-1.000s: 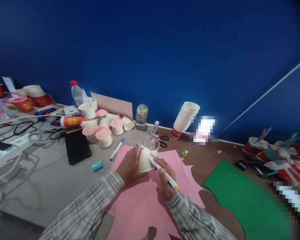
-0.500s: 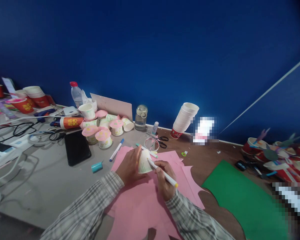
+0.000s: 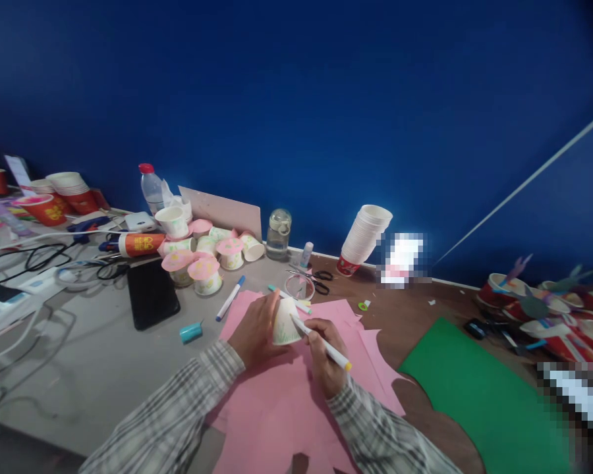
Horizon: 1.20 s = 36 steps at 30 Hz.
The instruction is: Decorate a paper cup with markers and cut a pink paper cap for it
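My left hand [image 3: 255, 331] is wrapped round a small white paper cup [image 3: 285, 322] that lies tilted over pink paper sheets [image 3: 296, 395]. Green marks show on the cup's side. My right hand [image 3: 326, 355] pinches a white marker [image 3: 323, 342] with a yellow end, its tip touching the cup. Both arms wear checked sleeves.
Several pink-topped paper-cup mushrooms [image 3: 205, 260] stand behind, near a black phone [image 3: 152, 299], a blue marker [image 3: 230, 297] and a teal cap [image 3: 191, 331]. A stack of white cups [image 3: 363, 238], scissors [image 3: 313, 280], a glass jar [image 3: 279, 232] and green paper [image 3: 484, 395] lie to the right. Cables [image 3: 24, 276] crowd the left.
The marker tip has slid a little lower along the cup's side. My left hand keeps the cup in place, turned slightly.
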Motion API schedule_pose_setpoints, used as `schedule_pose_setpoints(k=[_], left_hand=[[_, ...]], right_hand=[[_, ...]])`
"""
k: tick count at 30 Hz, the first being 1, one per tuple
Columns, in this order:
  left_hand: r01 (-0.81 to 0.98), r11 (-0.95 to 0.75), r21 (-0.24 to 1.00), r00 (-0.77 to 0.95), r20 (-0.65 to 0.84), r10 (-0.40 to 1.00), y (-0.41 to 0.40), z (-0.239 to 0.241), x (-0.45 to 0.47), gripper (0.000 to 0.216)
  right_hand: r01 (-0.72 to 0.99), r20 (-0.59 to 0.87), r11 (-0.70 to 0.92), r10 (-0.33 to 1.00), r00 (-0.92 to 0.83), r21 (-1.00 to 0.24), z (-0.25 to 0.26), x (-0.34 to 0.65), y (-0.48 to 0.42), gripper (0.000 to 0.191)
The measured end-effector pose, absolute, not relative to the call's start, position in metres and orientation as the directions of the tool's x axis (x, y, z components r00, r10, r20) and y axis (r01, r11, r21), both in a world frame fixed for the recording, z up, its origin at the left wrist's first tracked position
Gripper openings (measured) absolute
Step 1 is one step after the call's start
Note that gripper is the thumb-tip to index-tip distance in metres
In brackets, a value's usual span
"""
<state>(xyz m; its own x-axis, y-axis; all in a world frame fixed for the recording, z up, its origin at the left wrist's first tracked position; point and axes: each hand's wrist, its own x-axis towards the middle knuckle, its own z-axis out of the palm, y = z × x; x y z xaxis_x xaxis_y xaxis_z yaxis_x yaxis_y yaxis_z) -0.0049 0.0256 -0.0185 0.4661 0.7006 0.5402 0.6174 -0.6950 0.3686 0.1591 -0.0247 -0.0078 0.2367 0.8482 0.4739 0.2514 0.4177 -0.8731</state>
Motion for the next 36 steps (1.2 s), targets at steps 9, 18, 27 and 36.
schedule_pose_setpoints(k=[9, 18, 27, 36], left_hand=[[0.632, -0.669, 0.391, 0.476, 0.485, 0.734, 0.0254, -0.0177, -0.0047, 0.114], [0.629, -0.673, 0.389, 0.465, 0.506, 0.727, 0.0255, -0.0199, -0.0054, 0.112], [0.632, -0.674, 0.383, 0.464, 0.509, 0.725, 0.0254, -0.019, -0.0044, 0.113], [0.637, -0.653, 0.409, 0.479, 0.453, 0.752, 0.0251, -0.0181, -0.005, 0.114]], right_hand=[[0.267, 0.484, 0.424, 0.846, 0.223, -0.865, -0.0069, 0.1599, -0.0238, 0.016], [0.219, 0.485, 0.444, 0.852, 0.198, -0.869, -0.0094, 0.1624, -0.0261, 0.015], [0.203, 0.453, 0.412, 0.859, 0.239, -0.888, -0.0098, 0.1624, -0.0263, 0.019], [0.21, 0.437, 0.391, 0.861, 0.261, -0.896, -0.0065, 0.1598, -0.0241, 0.018]])
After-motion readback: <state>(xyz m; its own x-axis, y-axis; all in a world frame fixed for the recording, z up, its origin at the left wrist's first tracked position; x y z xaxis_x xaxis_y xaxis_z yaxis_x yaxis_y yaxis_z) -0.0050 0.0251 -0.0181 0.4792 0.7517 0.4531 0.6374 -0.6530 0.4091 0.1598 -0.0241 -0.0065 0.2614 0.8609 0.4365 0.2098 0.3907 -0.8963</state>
